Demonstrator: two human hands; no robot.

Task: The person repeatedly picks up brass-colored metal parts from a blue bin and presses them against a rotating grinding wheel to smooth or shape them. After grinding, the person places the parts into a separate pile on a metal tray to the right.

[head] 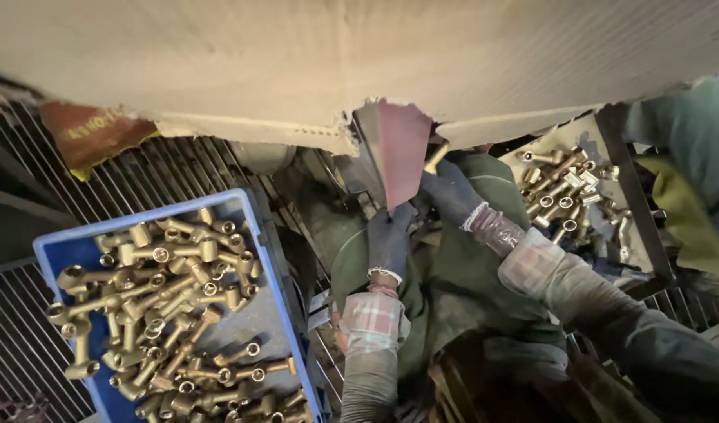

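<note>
Two hands in dark knit gloves, cuffs pale, sleeves of patched plaid over olive cloth. Left hand (pixel 389 241) at centre, fingers pointing to 12 o'clock, pressed against the lower tip of a reddish, smooth, wedge-shaped metal guard (pixel 397 153); grip not readable, fingers hidden against the guard. Right hand (pixel 453 194) just at 3 o'clock of the left, grip closed on a short brass fitting (pixel 436 157), its yellow end poking up beside the guard. Blue plastic crate (pixel 253 215) at 8 o'clock, heaped with dull gold brass fittings (pixel 155 294), tubular stems with round eyelet ends. Second heap of the same parts on a flat grey tray (pixel 606 145) at 2 o'clock. Rough pale corrugated cardboard (pixel 359 55) across the whole top. Dark ribbed metal grating (pixel 171 176) underneath, grimy.
</note>
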